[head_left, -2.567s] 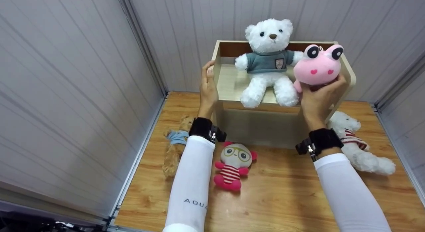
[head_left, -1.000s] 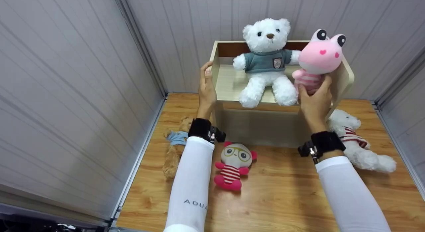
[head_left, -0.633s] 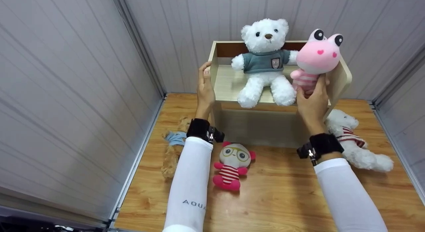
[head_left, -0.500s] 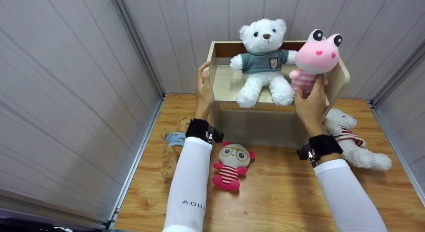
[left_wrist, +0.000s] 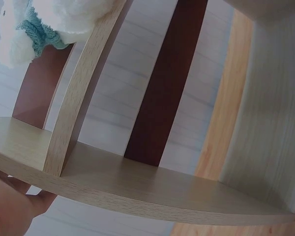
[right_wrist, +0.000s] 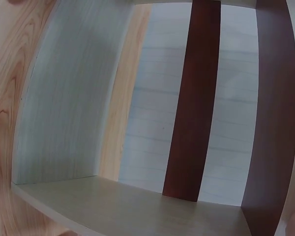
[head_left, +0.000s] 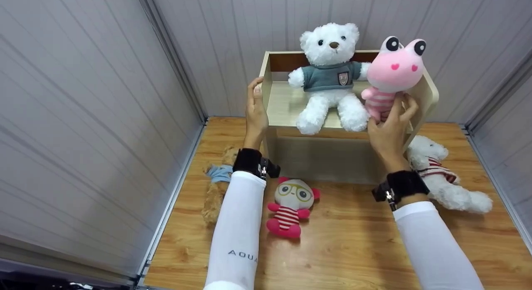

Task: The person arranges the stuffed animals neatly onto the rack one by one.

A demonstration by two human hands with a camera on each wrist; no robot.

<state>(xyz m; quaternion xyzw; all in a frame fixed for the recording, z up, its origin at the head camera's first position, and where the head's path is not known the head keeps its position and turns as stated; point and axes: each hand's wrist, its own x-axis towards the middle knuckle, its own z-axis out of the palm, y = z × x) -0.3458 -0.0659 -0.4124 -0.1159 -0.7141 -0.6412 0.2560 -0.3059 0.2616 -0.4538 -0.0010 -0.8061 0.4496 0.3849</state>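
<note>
In the head view, a white teddy bear (head_left: 331, 78) in a grey-green sweater sits on the top board of a small wooden shelf (head_left: 283, 105). Beside it, at the shelf's right end, a pink frog plush (head_left: 395, 72) stands upright. My right hand (head_left: 388, 134) holds the frog's striped lower body, thumb on one side and fingers on the other. My left hand (head_left: 255, 115) rests against the outside of the left side panel. The left wrist view shows part of this hand (left_wrist: 10, 211) behind the panel. In the right wrist view, the frog is out of sight.
A pink panda plush (head_left: 291, 205) with glasses lies on the wooden floor before the shelf. A brown bear (head_left: 214, 198) lies at left, partly behind my left arm. Another white bear (head_left: 449, 182) in a striped top lies at right. Panel walls stand around.
The frog has gone from face forward to upright beside the bear, my grip moving to its lower body. Most recently some right fingers have spread slightly outward. The left hand stays at the panel.
</note>
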